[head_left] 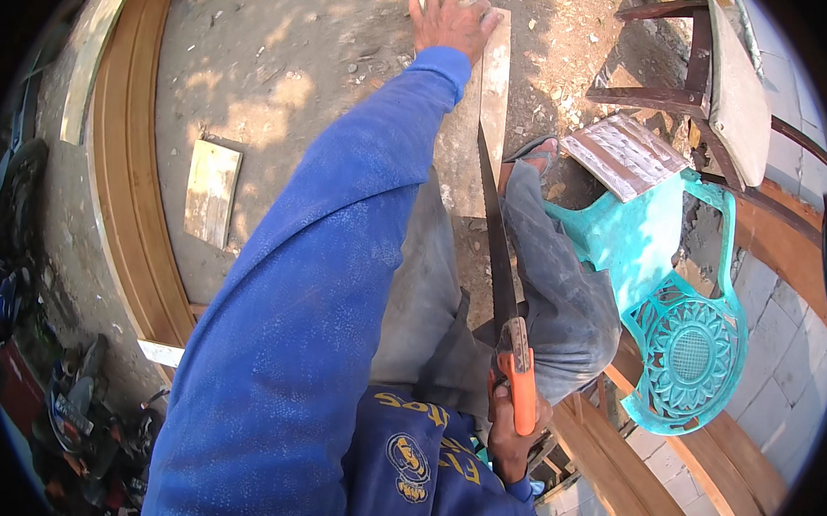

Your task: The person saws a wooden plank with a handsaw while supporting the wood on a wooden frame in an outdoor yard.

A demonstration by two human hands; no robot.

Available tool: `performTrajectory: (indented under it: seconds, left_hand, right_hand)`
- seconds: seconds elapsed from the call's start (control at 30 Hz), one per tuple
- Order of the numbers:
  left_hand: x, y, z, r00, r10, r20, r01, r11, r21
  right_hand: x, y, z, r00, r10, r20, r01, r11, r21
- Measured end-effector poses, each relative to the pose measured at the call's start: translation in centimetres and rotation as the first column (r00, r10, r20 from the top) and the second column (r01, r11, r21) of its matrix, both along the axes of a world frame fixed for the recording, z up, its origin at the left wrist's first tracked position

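While saw [500, 263] meets board [460, 164], yellow lettering [406, 404] marks shirt [298, 355].

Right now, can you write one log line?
left hand: on wooden board | right hand: gripping orange-handled saw | blade: against board

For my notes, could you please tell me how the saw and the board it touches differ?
The saw is dark and orange; the board is pale wood. The saw is narrower than the board. The right hand grips the saw; the left hand rests on the board. Both are long.
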State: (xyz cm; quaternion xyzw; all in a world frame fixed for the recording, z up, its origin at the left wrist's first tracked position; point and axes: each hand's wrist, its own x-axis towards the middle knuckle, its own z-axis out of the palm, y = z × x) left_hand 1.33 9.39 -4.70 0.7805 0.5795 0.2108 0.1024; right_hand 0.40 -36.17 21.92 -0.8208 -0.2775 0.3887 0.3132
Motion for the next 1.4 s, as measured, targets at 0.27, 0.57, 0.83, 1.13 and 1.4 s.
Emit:
performTrajectory:
  seconds: [0.27, 0.57, 0.83, 1.13, 1.4]
  left_hand:
    - [1.1, 0.2, 0.7, 0.999, -0.032, -0.017, 0.032, 0.999, -0.024]
    - [0.4, -0.3, 0.3, 0.999, -0.022, -0.024, 0.021, 0.999, -0.026]
    - [0.3, -0.5, 1.1, 0.997, -0.035, -0.067, 0.031, 0.998, -0.059]
    - [-0.7, 0.2, -0.1, 0.998, -0.003, -0.063, 0.002, 1.0, -0.005]
    - [0.1, 0.3, 0.0, 0.997, -0.036, 0.074, 0.034, 0.999, 0.022]
  right_hand:
    - [3.7, 16.2, -8.0, 1.0, 0.028, -0.004, -0.027, 0.992, 0.126]
    - [0.4, 0.9, 1.6, 0.993, 0.081, 0.089, -0.08, 0.997, -0.017]
    - [3.6, 14.5, -7.1, 0.997, 0.013, -0.078, -0.004, 0.994, 0.111]
    - [0.6, -1.0, 2.9, 0.998, 0.065, 0.013, -0.064, 0.995, -0.072]
    - [2.5, 11.3, -5.7, 0.997, 0.066, 0.039, -0.071, 0.987, 0.145]
